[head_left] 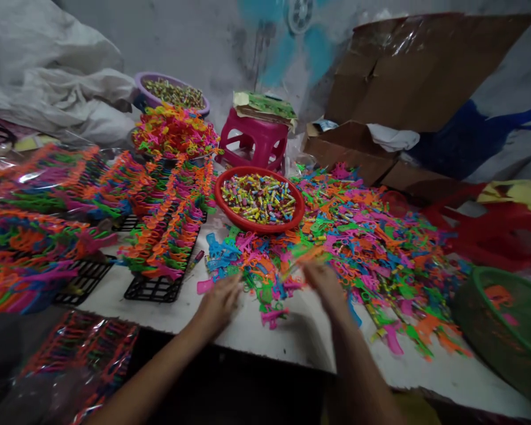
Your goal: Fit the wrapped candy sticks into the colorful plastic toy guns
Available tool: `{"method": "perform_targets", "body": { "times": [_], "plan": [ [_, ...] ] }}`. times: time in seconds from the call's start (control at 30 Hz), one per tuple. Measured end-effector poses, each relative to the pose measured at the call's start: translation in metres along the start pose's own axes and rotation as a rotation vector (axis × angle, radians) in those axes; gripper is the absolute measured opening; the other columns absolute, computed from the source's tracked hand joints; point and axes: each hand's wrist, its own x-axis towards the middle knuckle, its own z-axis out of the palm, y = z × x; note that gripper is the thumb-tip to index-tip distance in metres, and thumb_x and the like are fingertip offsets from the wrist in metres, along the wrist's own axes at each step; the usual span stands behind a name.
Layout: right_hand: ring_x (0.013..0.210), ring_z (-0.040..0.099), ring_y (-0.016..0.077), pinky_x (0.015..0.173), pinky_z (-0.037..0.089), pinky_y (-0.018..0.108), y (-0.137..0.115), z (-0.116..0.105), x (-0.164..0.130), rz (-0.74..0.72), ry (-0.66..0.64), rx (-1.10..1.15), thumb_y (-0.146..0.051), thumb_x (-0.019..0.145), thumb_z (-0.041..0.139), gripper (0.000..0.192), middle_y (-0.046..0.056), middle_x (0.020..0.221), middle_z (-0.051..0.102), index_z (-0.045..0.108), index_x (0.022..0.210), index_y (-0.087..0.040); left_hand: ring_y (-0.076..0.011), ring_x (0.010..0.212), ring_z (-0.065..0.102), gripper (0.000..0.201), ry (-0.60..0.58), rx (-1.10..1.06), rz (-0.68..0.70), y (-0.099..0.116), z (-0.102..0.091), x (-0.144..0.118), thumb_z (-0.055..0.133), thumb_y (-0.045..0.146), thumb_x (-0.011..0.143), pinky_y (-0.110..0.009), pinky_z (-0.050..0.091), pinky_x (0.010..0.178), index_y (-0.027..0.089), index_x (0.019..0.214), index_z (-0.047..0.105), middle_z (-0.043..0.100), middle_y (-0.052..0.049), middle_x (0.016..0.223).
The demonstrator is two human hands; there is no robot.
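Observation:
My right hand (326, 287) is closed on an orange toy gun (312, 256), held over the loose heap and blurred by motion. To its left, my left hand (221, 302) has its fingers curled together at the heap's near edge; whatever they may hold is hidden. Between and beyond both hands lie many small plastic toy guns (265, 268) in pink, blue, green and orange. A pink toy gun (273, 317) lies on the white tabletop (256, 333) between my wrists. Behind the hands, a red basin (223, 206) is full of small tubes with colourful wrappers (259, 198).
On the left, toy guns (168, 224) stand in rows on black racks (154, 290). A green mesh basket (504, 330) is at the right edge. Farther back are a magenta stool (254, 139), a purple basin (206, 106) of tubes and an open cardboard box (349, 150).

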Motion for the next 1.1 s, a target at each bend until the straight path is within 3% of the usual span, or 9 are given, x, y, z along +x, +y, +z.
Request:
{"method": "perform_targets", "body": {
  "times": [0.07, 0.13, 0.2, 0.43, 0.53, 0.7, 0.87, 0.97, 1.1],
  "plan": [
    [0.039, 0.039, 0.0087, 0.041, 0.03, 0.025, -0.015, -0.037, 0.052, -0.014, 0.154, -0.001, -0.043, 0.073, 0.048, 0.027, -0.001, 0.048, 0.048, 0.051, 0.058, -0.021, -0.0231, 0.118, 0.039, 0.041, 0.171, 0.219, -0.006, -0.015, -0.011, 0.015, 0.043, 0.01, 0.077, -0.034, 0.026, 0.1, 0.016, 0.117, 0.053, 0.052, -0.01, 0.122],
    [0.037, 0.037, 0.008, 0.041, 0.028, 0.026, -0.026, -0.066, 0.087, -0.014, 0.368, -0.001, -0.043, 0.074, 0.044, 0.025, -0.001, 0.054, 0.051, 0.05, 0.068, -0.019, -0.026, 0.125, 0.029, 0.05, 0.203, 0.509, -0.057, -0.028, -0.02, 0.027, 0.035, 0.001, 0.075, -0.036, 0.022, 0.102, 0.004, 0.124, 0.043, 0.041, -0.018, 0.131],
    [0.039, 0.038, 0.0077, 0.043, 0.029, 0.027, -0.027, -0.077, 0.098, -0.048, 0.414, -0.053, -0.043, 0.074, 0.043, 0.026, 0.001, 0.059, 0.052, 0.051, 0.069, -0.018, -0.0299, 0.123, 0.03, 0.051, 0.205, 0.716, -0.144, -0.036, -0.024, 0.036, 0.03, -0.002, 0.074, -0.038, 0.025, 0.098, -0.002, 0.124, 0.039, 0.037, -0.025, 0.13],
    [0.059, 0.052, 0.0164, 0.06, 0.039, 0.031, 0.048, -0.008, 0.021, -0.103, -0.098, -0.291, -0.04, 0.064, 0.06, 0.024, 0.005, 0.064, 0.061, 0.065, 0.07, -0.017, -0.0339, 0.101, 0.047, 0.038, 0.226, 0.847, -0.24, -0.038, -0.016, 0.045, 0.032, 0.015, 0.082, -0.043, 0.036, 0.083, 0.003, 0.113, 0.048, 0.052, -0.025, 0.105],
    [0.082, 0.054, 0.0239, 0.078, 0.038, 0.038, 0.083, 0.012, -0.004, -0.156, -0.145, -0.475, -0.036, 0.063, 0.06, 0.025, 0.009, 0.082, 0.064, 0.067, 0.078, -0.018, -0.0345, 0.101, 0.045, 0.036, 0.219, 0.888, -0.228, -0.034, -0.011, 0.046, 0.037, 0.025, 0.082, -0.044, 0.035, 0.083, 0.007, 0.109, 0.052, 0.053, -0.021, 0.099],
    [0.101, 0.046, 0.0293, 0.088, 0.03, 0.044, 0.107, 0.01, -0.018, -0.152, -0.099, -0.729, -0.041, 0.067, 0.056, 0.025, 0.012, 0.1, 0.06, 0.065, 0.074, -0.018, -0.0325, 0.099, 0.048, 0.042, 0.213, 0.85, -0.262, -0.035, -0.008, 0.051, 0.041, 0.019, 0.079, -0.042, 0.037, 0.082, 0.006, 0.119, 0.044, 0.053, -0.021, 0.101],
    [0.074, 0.055, 0.0201, 0.069, 0.043, 0.034, 0.103, -0.001, -0.019, 0.002, -0.014, -0.264, -0.044, 0.068, 0.056, 0.026, 0.004, 0.075, 0.06, 0.057, 0.073, -0.018, -0.0295, 0.092, 0.055, 0.036, 0.251, 0.764, -0.283, -0.041, -0.015, 0.058, 0.036, 0.01, 0.078, -0.036, 0.04, 0.078, 0.003, 0.111, 0.049, 0.059, -0.021, 0.095],
    [0.06, 0.056, 0.0142, 0.058, 0.045, 0.028, 0.094, -0.004, -0.02, 0.169, 0.046, 0.122, -0.043, 0.066, 0.061, 0.025, -0.003, 0.065, 0.055, 0.053, 0.071, -0.019, -0.0276, 0.101, 0.052, 0.041, 0.298, 0.717, -0.234, -0.035, -0.016, 0.053, 0.035, 0.012, 0.081, -0.035, 0.039, 0.082, 0.004, 0.121, 0.038, 0.055, -0.021, 0.108],
    [0.05, 0.056, 0.0116, 0.045, 0.043, 0.022, 0.074, 0.002, -0.029, 0.364, 0.004, 0.461, -0.037, 0.059, 0.069, 0.029, -0.007, 0.058, 0.052, 0.05, 0.07, -0.02, -0.0208, 0.097, 0.053, 0.043, 0.328, 0.223, -0.093, -0.015, -0.001, 0.029, 0.048, 0.024, 0.078, -0.029, 0.04, 0.082, 0.016, 0.119, 0.04, 0.056, -0.01, 0.106]
  ]
}}
